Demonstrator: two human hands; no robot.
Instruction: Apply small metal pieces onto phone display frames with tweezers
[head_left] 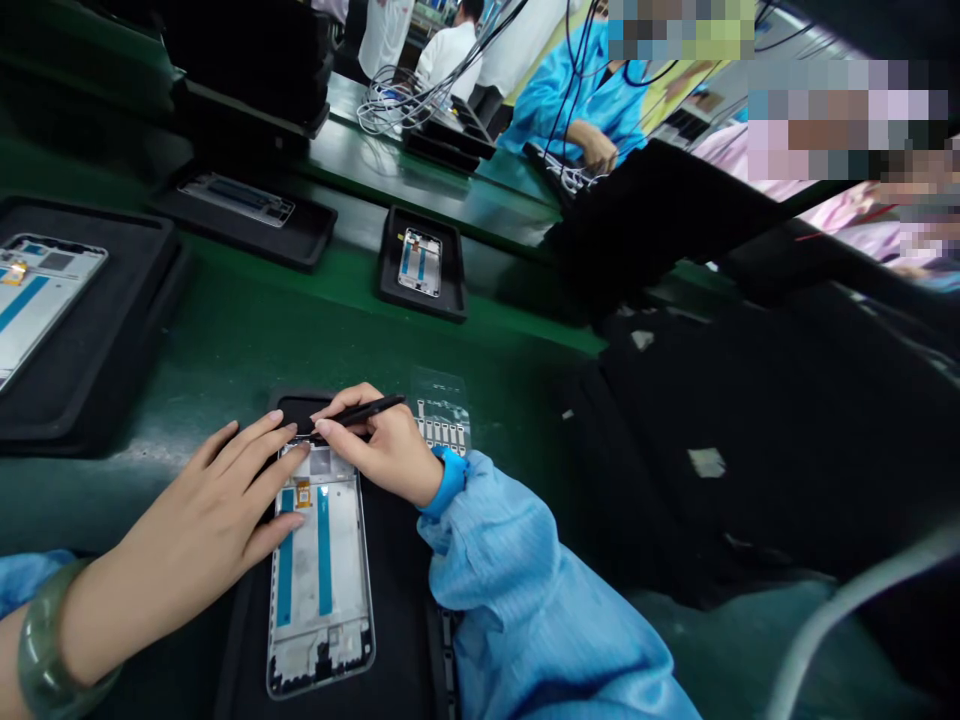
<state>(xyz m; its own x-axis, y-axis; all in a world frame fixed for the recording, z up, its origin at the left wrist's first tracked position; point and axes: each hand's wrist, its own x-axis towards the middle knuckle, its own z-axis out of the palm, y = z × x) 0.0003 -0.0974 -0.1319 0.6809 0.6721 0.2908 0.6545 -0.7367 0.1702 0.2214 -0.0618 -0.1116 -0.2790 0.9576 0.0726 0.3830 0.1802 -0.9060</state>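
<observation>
A phone's mid-frame (321,570) with a silver rim, white plate and blue strips lies lengthwise on a black tray (401,620). My left hand (217,505) rests on the frame's upper end, its fingers spread and holding nothing. My right hand (382,450) grips a black pen-like tool (364,410), whose tip is close to the frame's top edge. Part of the frame is hidden under both hands. Just beyond my right hand lies a clear plastic sheet (441,425) carrying a row of small metal parts.
Along the green workbench (495,310) stand several black trays, with phone frames in them at left (45,310) and ahead (419,263). Black cloth (750,440) covers the right side. Across the bench, a co-worker's blue sleeve (577,100) and tangled wires (397,100) appear.
</observation>
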